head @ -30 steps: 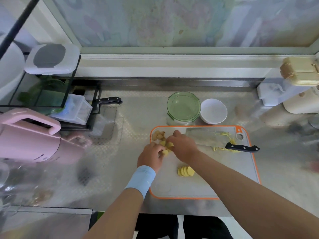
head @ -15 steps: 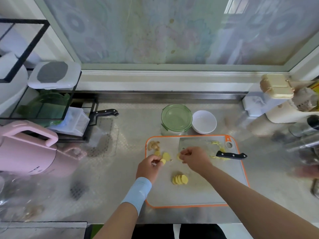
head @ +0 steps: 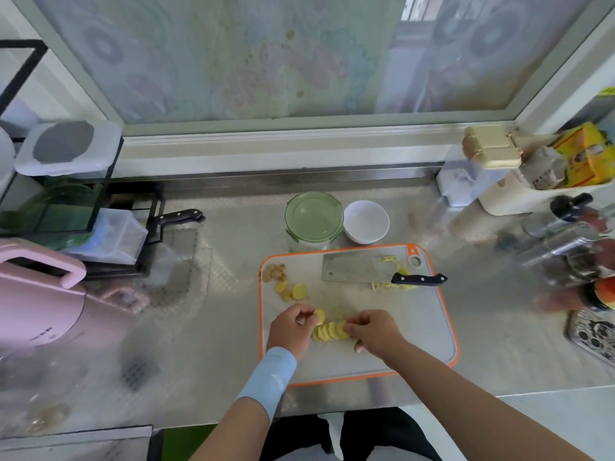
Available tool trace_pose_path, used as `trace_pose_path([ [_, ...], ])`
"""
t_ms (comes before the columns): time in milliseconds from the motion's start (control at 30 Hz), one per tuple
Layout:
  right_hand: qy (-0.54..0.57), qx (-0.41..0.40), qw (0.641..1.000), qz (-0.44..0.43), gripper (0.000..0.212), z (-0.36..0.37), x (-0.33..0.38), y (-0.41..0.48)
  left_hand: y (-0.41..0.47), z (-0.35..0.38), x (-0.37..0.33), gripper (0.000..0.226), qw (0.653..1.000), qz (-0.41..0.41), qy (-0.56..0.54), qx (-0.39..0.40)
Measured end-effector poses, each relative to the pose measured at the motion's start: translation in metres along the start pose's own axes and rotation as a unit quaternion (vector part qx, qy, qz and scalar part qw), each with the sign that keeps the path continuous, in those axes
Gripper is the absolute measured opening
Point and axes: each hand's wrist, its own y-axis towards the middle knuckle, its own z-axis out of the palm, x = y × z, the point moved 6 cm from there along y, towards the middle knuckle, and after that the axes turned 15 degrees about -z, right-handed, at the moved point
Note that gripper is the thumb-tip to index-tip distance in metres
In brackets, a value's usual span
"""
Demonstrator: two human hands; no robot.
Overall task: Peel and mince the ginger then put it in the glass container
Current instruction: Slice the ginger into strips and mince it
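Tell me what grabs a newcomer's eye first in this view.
The orange-rimmed cutting board at centre, where both hands work a row of ginger slices: the left hand pinches a single slice at its left end, the right hand pinches its right end. Behind them the cleaver lies flat on the board, and beyond the board's far edge stand the green-lidded glass container and a white bowl. A pink appliance fills the far left.

You've got soft, bright daylight through the frosted window (head: 299, 61) up front, so shadows barely show. The steel tabletop (head: 226, 327) has a hazy sheen. It's sharp in the middle around the ginger slices (head: 329, 331), but your wide lens bends the window frame (head: 299, 127) and smears the jars (head: 565, 257) at the right edge.
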Motion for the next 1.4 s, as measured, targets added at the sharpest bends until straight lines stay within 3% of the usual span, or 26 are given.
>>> trace_pose_path([
  [367, -0.043, 0.007, 0.999, -0.011, 0.008, 0.007, 0.002, -0.002, -0.007, 0.004, 0.006, 0.009, 1.0, -0.023, -0.008, -0.006],
  [700, -0.187, -0.031, 0.981, -0.042, 0.012, 0.006, 0.011, -0.001, -0.007, 0.008, 0.003, 0.003, 0.999, -0.034, -0.01, 0.003],
  [767, -0.157, -0.032, 0.985, -0.058, 0.006, 0.003, 0.015, 0.0, -0.008, 0.01, -0.001, 0.003, 1.0, -0.029, -0.01, 0.004],
  [867, -0.008, -0.01, 0.997, -0.074, 0.018, 0.001, 0.022, 0.002, -0.011, 0.013, -0.01, 0.006, 1.0, -0.013, -0.021, 0.008],
  [967, 0.034, 0.018, 0.996, -0.08, 0.009, -0.007, 0.028, -0.001, -0.014, 0.019, -0.019, 0.006, 1.0, 0.001, -0.019, 0.017],
  [1033, 0.027, 0.007, 0.997, -0.073, 0.006, -0.014, 0.024, -0.002, -0.015, 0.025, -0.019, 0.008, 0.999, 0.009, 0.013, 0.03],
  [1100, 0.015, -0.009, 0.998, -0.052, 0.009, -0.019, 0.014, -0.001, -0.014, 0.028, -0.019, 0.017, 0.991, 0.045, 0.127, 0.019],
  [1200, 0.003, -0.002, 1.0, -0.027, 0.013, -0.018, 0.005, -0.001, -0.013, 0.034, -0.022, 0.041, 0.933, 0.137, 0.333, -0.02],
  [1300, -0.017, 0.009, 0.999, -0.025, 0.013, -0.013, 0.002, 0.001, -0.014, 0.039, -0.026, 0.042, 0.906, 0.175, 0.384, -0.029],
  [1400, -0.05, 0.02, 0.998, -0.03, 0.013, -0.01, 0.003, 0.005, -0.012, 0.041, -0.029, 0.033, 0.903, 0.184, 0.386, -0.041],
])
